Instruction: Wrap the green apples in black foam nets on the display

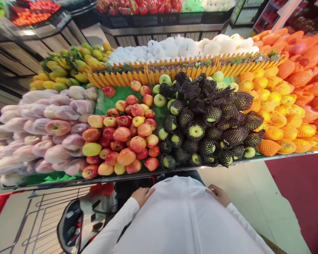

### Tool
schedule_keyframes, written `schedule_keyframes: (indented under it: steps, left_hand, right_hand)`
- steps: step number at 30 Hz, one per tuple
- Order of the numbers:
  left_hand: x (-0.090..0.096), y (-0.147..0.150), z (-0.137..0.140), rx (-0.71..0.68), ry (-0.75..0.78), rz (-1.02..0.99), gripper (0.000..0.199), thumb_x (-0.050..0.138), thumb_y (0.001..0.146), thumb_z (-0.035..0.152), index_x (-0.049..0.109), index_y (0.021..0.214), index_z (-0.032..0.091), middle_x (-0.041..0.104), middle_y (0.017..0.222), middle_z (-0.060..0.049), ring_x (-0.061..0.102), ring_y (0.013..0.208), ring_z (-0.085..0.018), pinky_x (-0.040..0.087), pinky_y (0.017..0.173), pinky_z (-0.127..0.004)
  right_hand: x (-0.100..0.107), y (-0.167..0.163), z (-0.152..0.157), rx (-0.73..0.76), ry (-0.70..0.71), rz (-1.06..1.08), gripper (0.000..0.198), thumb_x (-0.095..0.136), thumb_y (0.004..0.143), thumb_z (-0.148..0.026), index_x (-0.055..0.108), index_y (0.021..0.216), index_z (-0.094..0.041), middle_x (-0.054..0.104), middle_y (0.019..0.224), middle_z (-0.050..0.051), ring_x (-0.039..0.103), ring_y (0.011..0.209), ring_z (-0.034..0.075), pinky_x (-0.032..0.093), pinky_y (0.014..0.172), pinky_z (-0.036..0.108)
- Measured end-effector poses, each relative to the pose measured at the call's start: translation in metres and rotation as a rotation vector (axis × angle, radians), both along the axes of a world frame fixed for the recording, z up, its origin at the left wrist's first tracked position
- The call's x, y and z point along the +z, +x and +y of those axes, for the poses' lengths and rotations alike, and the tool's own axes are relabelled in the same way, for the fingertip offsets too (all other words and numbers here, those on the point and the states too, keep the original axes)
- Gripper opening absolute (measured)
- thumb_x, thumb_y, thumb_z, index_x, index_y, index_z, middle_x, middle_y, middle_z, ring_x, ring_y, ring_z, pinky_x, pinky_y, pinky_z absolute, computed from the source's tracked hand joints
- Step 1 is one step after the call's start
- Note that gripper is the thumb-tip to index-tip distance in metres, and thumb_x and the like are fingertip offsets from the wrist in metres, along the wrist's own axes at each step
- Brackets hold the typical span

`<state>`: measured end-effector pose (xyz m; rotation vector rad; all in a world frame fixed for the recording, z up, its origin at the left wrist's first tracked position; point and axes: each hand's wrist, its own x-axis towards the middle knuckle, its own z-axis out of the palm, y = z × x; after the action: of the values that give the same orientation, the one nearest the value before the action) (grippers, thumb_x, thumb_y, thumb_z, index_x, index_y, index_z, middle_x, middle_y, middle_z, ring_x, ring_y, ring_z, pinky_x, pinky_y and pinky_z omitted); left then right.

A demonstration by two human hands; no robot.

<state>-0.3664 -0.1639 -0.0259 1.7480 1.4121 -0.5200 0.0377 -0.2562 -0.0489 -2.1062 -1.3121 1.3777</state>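
My left hand [143,196] rests against the left side of my white top [184,215], its fingers stretched along the cloth. On the other side my right hand [219,195] touches the top, with its fingers loosely bent and a little apart. I see nothing held in either hand. Just beyond them is a sloping fruit stand with a metal front edge [148,173]. Closest to my left hand are loose red and yellow apples [125,155]. Green apples in black foam nets [196,131] lie nearest my right hand.
A shopping cart [46,211] with a white bag [91,215] stands at lower left. Wrapped pinkish apples [59,151], mangoes [69,67] and netted orange fruit [283,121] share the stand. A small yellow picket fence [127,78] crosses behind. A red mat [296,187] covers floor at right.
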Motion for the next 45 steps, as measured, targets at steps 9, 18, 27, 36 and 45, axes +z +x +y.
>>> schedule_keyframes:
  steps: [9, 18, 27, 36, 45]
  left_hand:
    - [0.07, 0.087, 0.138, 0.223, 0.548, -0.532, 0.029, 0.042, 0.095, 0.039, 0.061, 0.107, 0.02, 0.068, 0.101, -0.007, 0.065, 0.09, -0.017, 0.051, 0.08, -0.028]
    - [0.044, 0.174, 0.252, 0.186, 0.687, -0.056, 0.102, 0.078, 0.069, 0.039, 0.022, 0.152, 0.019, 0.038, 0.147, -0.02, 0.057, 0.122, -0.037, 0.048, 0.1, -0.045]
    - [0.08, 0.121, 0.314, 0.123, 0.758, -0.023, 0.087, 0.08, 0.064, 0.045, 0.038, 0.139, 0.028, 0.053, 0.13, -0.009, 0.061, 0.111, -0.031, 0.052, 0.088, -0.039]
    - [0.051, 0.142, 0.356, -0.019, 0.805, 0.034, 0.083, 0.08, 0.06, 0.017, 0.047, 0.136, 0.019, 0.054, 0.133, -0.016, 0.045, 0.128, -0.035, 0.038, 0.103, -0.047]
    - [0.058, 0.148, 0.311, 0.075, 0.868, -0.083, 0.044, 0.064, 0.084, 0.036, 0.057, 0.121, 0.012, 0.052, 0.131, -0.017, 0.044, 0.124, -0.032, 0.039, 0.104, -0.045]
  right_hand:
    - [0.076, 0.008, 0.113, 0.266, 0.501, -0.276, 0.037, 0.048, 0.093, -0.05, 0.069, 0.095, -0.019, 0.069, 0.083, 0.008, 0.064, 0.07, 0.019, 0.052, 0.066, 0.03]
    - [0.064, -0.045, 0.221, 0.473, 1.049, -0.784, 0.065, 0.059, 0.09, -0.046, 0.046, 0.147, -0.018, 0.033, 0.157, 0.021, 0.028, 0.145, 0.04, 0.035, 0.11, 0.053]
    - [0.042, -0.045, 0.224, 0.459, 1.131, -0.847, 0.054, 0.061, 0.085, -0.05, 0.059, 0.136, -0.029, 0.047, 0.15, 0.013, 0.032, 0.142, 0.042, 0.035, 0.104, 0.055]
    - [0.042, -0.05, 0.233, 0.438, 1.157, -0.93, 0.051, 0.061, 0.084, -0.052, 0.064, 0.13, -0.03, 0.055, 0.144, 0.012, 0.041, 0.134, 0.044, 0.037, 0.096, 0.056]
    - [0.043, -0.05, 0.232, 0.435, 1.159, -0.92, 0.051, 0.061, 0.085, -0.052, 0.064, 0.13, -0.029, 0.055, 0.143, 0.013, 0.039, 0.136, 0.044, 0.037, 0.097, 0.056]
